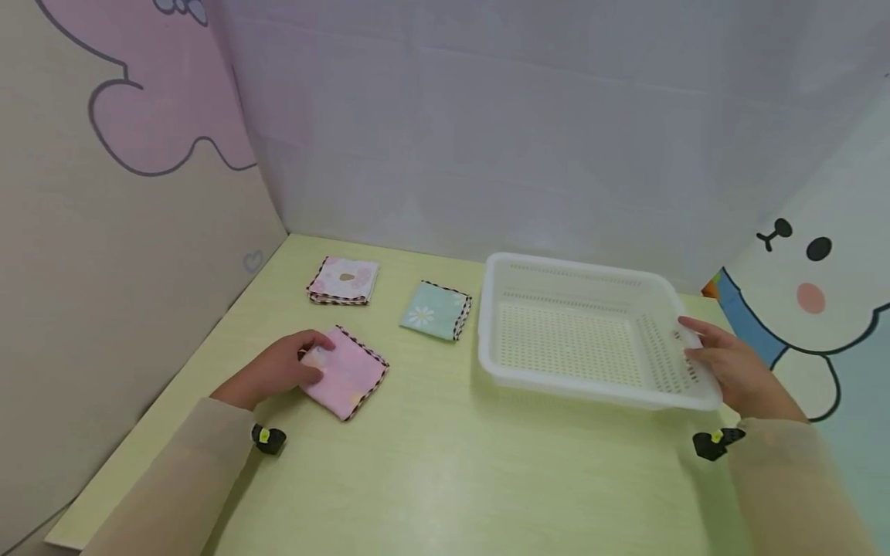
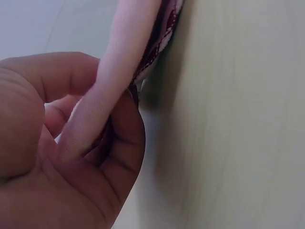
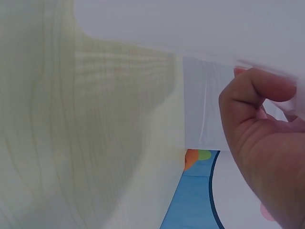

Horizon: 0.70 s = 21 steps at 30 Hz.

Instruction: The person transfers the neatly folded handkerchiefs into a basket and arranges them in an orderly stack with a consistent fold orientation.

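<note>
My left hand [image 1: 283, 367] grips the left corner of a folded pink cloth [image 1: 351, 373] with a checked edge. In the left wrist view the folded cloth [image 2: 114, 62] lies between thumb and curled fingers, held over the table. My right hand [image 1: 740, 367] pinches the right rim of a white perforated plastic basket [image 1: 570, 340]; nothing lies in it. The right wrist view shows the fingers hooked at the basket's rim, with the basket's pale side [image 3: 157, 24] above the table and a shadow beneath.
A folded white-and-pink cloth [image 1: 345, 279] lies at the back left of the pale table [image 1: 445, 463]. Nearer the basket is a folded mint-green cloth [image 1: 436, 310] with a daisy print. A grey-white curtain [image 1: 487, 139] hangs behind, and printed panels stand at both sides.
</note>
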### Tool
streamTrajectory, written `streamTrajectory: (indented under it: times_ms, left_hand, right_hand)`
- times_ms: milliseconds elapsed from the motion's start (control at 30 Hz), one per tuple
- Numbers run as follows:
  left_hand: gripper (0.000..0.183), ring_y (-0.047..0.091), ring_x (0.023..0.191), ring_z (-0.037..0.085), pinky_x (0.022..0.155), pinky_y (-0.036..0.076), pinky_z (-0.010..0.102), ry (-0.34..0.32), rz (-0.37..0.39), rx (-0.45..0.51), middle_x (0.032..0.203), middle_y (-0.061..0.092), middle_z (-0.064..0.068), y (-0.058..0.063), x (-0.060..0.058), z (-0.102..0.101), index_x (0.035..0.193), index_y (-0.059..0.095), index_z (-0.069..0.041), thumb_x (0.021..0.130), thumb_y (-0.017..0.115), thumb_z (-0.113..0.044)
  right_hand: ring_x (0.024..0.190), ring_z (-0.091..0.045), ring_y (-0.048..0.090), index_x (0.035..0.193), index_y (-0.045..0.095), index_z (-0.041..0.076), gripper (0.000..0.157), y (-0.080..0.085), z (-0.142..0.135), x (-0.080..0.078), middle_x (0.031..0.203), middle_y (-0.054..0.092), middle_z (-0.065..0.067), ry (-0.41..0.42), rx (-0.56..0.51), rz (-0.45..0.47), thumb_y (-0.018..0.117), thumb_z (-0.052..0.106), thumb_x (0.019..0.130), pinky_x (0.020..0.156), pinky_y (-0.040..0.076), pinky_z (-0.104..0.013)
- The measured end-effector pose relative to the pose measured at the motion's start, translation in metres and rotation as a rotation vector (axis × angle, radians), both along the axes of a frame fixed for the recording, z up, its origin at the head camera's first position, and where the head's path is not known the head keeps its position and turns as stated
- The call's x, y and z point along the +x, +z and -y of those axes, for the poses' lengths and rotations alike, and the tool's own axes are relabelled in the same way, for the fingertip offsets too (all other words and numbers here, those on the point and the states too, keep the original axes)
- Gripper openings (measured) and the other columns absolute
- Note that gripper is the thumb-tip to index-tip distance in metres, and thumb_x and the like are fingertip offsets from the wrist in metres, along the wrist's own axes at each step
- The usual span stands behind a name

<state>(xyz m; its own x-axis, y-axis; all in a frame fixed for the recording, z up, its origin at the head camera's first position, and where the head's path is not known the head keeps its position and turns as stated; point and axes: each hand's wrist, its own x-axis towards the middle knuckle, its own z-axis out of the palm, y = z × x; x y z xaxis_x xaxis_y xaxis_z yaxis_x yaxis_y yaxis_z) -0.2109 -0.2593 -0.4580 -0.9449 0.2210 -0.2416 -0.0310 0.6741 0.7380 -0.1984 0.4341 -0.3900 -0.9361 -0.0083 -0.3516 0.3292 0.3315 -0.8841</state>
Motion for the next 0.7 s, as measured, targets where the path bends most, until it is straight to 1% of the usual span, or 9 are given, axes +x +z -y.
streamTrajectory:
  times_ms: [100,200,400,500,600,700]
  left_hand:
    - [0.047,0.04,0.136,0.038,0.109,0.037,0.056,-0.005,0.038,0.043,0.16,0.037,0.018,0.0018,0.0033,0.0002,0.136,0.061,-0.018,0.091,0.071,-0.012]
    - [0.048,0.038,0.138,0.038,0.111,0.035,0.057,-0.013,0.062,0.082,0.161,0.035,0.016,0.0033,0.006,-0.0005,0.138,0.06,-0.021,0.091,0.07,-0.013]
    - [0.052,0.038,0.13,0.033,0.105,0.037,0.049,-0.007,0.095,0.136,0.16,0.036,0.01,0.0043,0.0075,-0.0014,0.14,0.059,-0.025,0.091,0.067,-0.01]
    - [0.054,0.039,0.13,0.034,0.104,0.038,0.048,0.005,0.103,0.169,0.161,0.034,0.011,0.0055,0.008,-0.0017,0.143,0.058,-0.024,0.092,0.066,-0.01]
    - [0.054,0.041,0.131,0.033,0.106,0.04,0.046,0.022,0.104,0.217,0.162,0.033,0.011,0.0066,0.0085,-0.0023,0.146,0.056,-0.021,0.094,0.066,-0.01]
    - [0.053,0.047,0.127,0.032,0.104,0.044,0.04,0.053,0.116,0.307,0.161,0.033,0.011,0.0074,0.0093,-0.0046,0.146,0.055,-0.018,0.095,0.065,-0.008]
  right_hand:
    - [0.11,-0.009,0.06,0.167,0.008,0.024,0.067,-0.0014,-0.0003,0.0,0.166,0.012,-0.021,0.009,0.011,0.002,0.044,0.018,0.112,0.09,0.058,-0.037]
    - [0.11,-0.008,0.06,0.167,0.008,0.024,0.067,-0.0022,-0.0019,-0.0005,0.166,0.013,-0.021,0.018,0.012,0.0,0.045,0.019,0.112,0.089,0.058,-0.037]
    - [0.109,-0.008,0.063,0.168,0.01,0.024,0.066,-0.0024,-0.0043,-0.0011,0.16,0.025,-0.013,0.035,-0.001,-0.014,0.046,0.02,0.112,0.088,0.058,-0.036]
    - [0.109,-0.008,0.061,0.167,0.012,0.024,0.065,-0.0029,-0.0035,-0.0015,0.162,0.023,-0.014,0.027,-0.002,-0.01,0.046,0.021,0.112,0.088,0.057,-0.035]
    - [0.111,-0.007,0.059,0.167,0.012,0.024,0.064,-0.0032,-0.0024,-0.0016,0.166,0.016,-0.016,0.019,0.006,-0.006,0.045,0.021,0.112,0.089,0.057,-0.034]
    - [0.112,-0.007,0.057,0.167,0.011,0.024,0.065,-0.0026,-0.0017,-0.0013,0.168,0.013,-0.017,0.019,0.005,-0.004,0.045,0.021,0.112,0.089,0.056,-0.033]
